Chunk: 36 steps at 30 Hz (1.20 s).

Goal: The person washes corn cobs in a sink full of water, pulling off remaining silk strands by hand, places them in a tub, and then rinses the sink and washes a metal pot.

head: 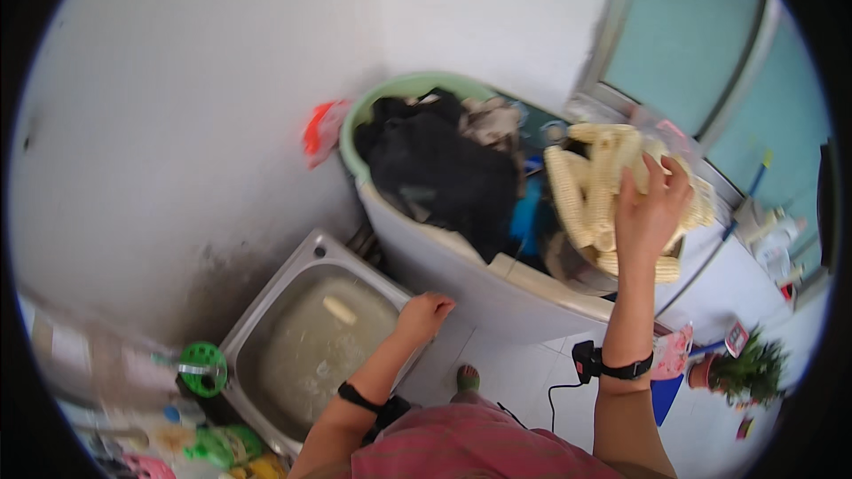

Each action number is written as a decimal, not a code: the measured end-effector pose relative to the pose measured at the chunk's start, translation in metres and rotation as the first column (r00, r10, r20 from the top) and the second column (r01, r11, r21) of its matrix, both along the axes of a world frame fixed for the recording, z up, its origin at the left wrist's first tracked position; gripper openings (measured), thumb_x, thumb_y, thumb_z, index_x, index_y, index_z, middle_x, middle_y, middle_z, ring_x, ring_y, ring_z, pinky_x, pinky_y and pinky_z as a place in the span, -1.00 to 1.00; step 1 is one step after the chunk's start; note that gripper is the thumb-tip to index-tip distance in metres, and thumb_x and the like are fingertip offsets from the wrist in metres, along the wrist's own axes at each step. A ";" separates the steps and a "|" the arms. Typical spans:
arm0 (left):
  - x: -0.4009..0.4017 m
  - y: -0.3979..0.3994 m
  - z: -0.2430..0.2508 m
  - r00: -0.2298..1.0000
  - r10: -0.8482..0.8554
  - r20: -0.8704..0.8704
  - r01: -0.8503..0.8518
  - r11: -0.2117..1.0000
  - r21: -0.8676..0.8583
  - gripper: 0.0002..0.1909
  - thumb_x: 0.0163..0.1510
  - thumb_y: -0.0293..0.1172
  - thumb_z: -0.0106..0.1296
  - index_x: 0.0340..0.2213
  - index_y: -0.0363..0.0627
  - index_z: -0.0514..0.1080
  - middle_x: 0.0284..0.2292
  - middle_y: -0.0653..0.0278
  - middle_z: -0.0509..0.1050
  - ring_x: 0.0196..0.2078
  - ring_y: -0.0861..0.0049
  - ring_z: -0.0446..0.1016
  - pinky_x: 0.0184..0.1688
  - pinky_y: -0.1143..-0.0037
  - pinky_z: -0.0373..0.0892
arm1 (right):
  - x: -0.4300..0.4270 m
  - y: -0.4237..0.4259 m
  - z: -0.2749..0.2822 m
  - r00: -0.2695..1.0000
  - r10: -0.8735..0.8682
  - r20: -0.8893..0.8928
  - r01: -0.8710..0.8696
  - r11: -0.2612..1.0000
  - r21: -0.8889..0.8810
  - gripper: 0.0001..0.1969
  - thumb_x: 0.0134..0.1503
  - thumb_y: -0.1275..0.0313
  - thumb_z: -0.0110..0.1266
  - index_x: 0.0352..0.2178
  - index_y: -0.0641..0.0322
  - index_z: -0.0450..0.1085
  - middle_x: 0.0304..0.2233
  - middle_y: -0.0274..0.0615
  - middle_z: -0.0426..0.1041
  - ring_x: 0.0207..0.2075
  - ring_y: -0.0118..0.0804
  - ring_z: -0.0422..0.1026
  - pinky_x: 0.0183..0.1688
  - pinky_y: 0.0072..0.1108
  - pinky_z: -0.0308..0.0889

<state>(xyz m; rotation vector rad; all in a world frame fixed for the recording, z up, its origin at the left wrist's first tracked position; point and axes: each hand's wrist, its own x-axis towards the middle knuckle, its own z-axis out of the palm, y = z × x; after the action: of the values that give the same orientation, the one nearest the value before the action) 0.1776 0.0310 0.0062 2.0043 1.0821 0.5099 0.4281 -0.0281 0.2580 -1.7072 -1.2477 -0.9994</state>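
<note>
My right hand (655,196) is over a heap of husked, pale yellow corn cobs (602,173), its fingers spread and curved. Its palm side is hidden, and no cob shows clearly gripped in it. The cobs are piled in a metal pot (576,259) on top of the washing machine (459,279). Beside the right rim of a stainless steel sink (311,249) is my left hand (426,314), its fingers curled together with nothing visible in them. One corn cob (339,311) floats in the sink's cloudy water (293,352).
Dark clothes (439,166) fill the washing machine's open tub. A red plastic bag (325,132) hangs by the wall. On the sink's left is a green strainer (203,369), with bottles and bags below it. A potted plant (745,366) stands at the right.
</note>
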 end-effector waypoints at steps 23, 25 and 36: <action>-0.266 -0.085 -0.151 0.626 0.730 -0.275 -0.772 0.532 -0.347 -0.72 0.02 -0.17 -0.02 -0.26 0.02 0.48 -0.19 0.17 0.46 -0.16 0.24 0.44 -0.11 0.42 0.33 | -0.383 0.136 -0.512 0.767 -0.079 -0.637 -0.641 -0.029 -0.767 -0.46 -0.12 0.41 0.12 -0.05 0.31 0.20 -0.12 0.13 0.33 -0.13 0.05 0.35 -0.05 -0.34 0.27; -0.271 -0.076 -0.157 0.566 0.774 -0.282 -0.779 0.391 -0.490 -0.72 0.03 -0.19 -0.03 -0.26 -0.01 0.48 -0.22 0.14 0.48 -0.20 0.21 0.45 -0.15 0.41 0.35 | -0.396 0.118 -0.512 0.808 0.308 -0.503 -0.405 -0.331 -0.853 -0.47 -0.16 0.43 0.16 -0.10 0.32 0.23 -0.13 0.18 0.31 -0.14 0.05 0.36 -0.07 -0.33 0.29; -0.223 -0.032 -0.220 0.016 0.999 -0.052 -0.546 -0.035 -0.837 -0.49 -0.03 -0.26 0.13 -0.12 -0.31 0.24 -0.44 0.23 0.41 -0.36 0.54 0.40 -0.28 0.51 0.36 | -0.397 0.040 -0.456 0.708 0.128 -0.695 -0.646 -0.282 -0.709 -0.57 -0.17 0.40 0.18 -0.26 0.37 0.25 -0.40 0.09 0.47 -0.42 0.11 0.45 -0.33 -0.27 0.36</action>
<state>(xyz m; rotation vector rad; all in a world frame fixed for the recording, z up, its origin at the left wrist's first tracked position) -0.0454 -0.0006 -0.2136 0.0416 1.6766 1.1189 0.0310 0.0115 -0.1978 -1.8486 -2.3390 1.2392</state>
